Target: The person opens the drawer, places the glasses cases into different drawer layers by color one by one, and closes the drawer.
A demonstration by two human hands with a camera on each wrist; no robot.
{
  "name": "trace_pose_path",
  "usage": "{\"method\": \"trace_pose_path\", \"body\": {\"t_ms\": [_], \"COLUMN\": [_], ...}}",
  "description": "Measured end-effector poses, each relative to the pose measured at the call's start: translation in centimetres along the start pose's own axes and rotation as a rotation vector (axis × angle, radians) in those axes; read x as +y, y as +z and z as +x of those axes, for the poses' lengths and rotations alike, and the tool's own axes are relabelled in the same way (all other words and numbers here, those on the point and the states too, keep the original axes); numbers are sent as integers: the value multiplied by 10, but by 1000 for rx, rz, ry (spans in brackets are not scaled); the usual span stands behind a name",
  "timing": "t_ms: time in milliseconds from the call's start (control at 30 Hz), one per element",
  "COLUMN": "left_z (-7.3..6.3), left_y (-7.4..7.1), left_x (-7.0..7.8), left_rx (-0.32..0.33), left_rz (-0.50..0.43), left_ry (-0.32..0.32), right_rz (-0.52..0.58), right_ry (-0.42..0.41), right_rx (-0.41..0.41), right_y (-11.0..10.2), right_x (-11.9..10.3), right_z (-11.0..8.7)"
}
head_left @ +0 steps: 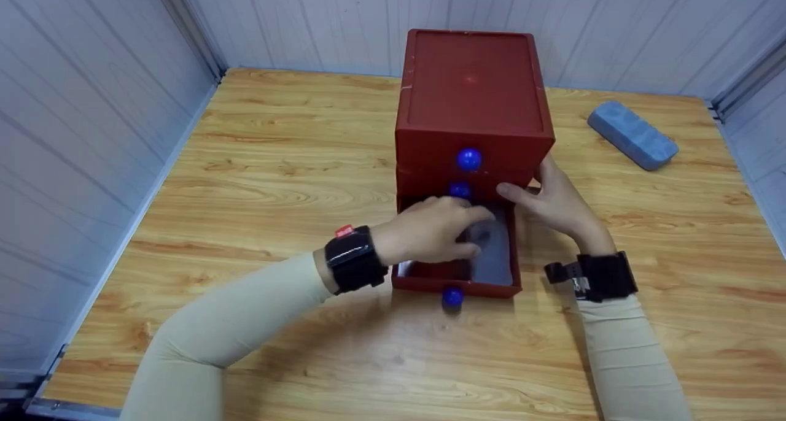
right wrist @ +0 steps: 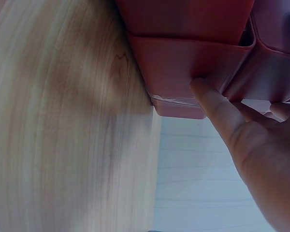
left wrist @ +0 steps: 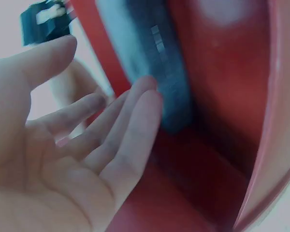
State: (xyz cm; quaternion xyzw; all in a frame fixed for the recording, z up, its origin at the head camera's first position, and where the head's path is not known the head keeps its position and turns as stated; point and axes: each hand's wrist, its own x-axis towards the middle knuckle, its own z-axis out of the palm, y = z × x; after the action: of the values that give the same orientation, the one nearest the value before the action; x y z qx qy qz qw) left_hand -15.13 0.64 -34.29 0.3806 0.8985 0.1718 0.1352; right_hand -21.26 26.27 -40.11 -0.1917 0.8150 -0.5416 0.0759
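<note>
A red drawer box (head_left: pixel 476 83) with blue ball knobs stands on the table, its bottom drawer (head_left: pixel 457 288) pulled out. Inside that drawer a grey-blue block (head_left: pixel 496 255) lies along the right wall. My left hand (head_left: pixel 433 229) reaches over the drawer, palm down with fingers loosely spread; in the left wrist view its fingertips (left wrist: pixel 147 104) overlap the block's edge. My right hand (head_left: pixel 562 203) rests against the box's right side, thumb near the front edge. From the right wrist, one straight finger (right wrist: pixel 217 108) touches the red side wall.
Another grey-blue block (head_left: pixel 632 135) with rounded hollows on top lies at the back right of the wooden table (head_left: pixel 295 132). White panel walls (head_left: pixel 307 22) enclose the back and both sides. The drawer's blue knob (head_left: pixel 452 297) juts toward the front.
</note>
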Motion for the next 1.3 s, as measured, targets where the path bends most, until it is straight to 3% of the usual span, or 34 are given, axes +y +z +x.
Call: {"method": "trace_pose_path", "body": {"t_ms": [167,367,533,700,867,1000,1300], "left_z": [-17,-37,-49,-57,-58,-57,-44], "left_y": [-18,-45,-59,-58,-49,-41,-25], "left_x": [-6,-16,-30,-50,-72,-87,-107], "left_rx": [231,467,684,825,884,884,757], "left_rz": [-120,-282,-381,-460,-524,-587,-625], "left_ry": [98,156,152,118,39,-45,-113], "right_rz": [1,0,-1,9,21,24,11], "right_ry": [-2,7,6,8,5,1,2], "right_rx": [-3,-2,0,-4,-13,-21,-15], "right_y": [0,0,-2,-1,1,2,0], "right_x": [0,0,1,1,2,2,0], "right_z": [0,0,-1,0,1,2,0]}}
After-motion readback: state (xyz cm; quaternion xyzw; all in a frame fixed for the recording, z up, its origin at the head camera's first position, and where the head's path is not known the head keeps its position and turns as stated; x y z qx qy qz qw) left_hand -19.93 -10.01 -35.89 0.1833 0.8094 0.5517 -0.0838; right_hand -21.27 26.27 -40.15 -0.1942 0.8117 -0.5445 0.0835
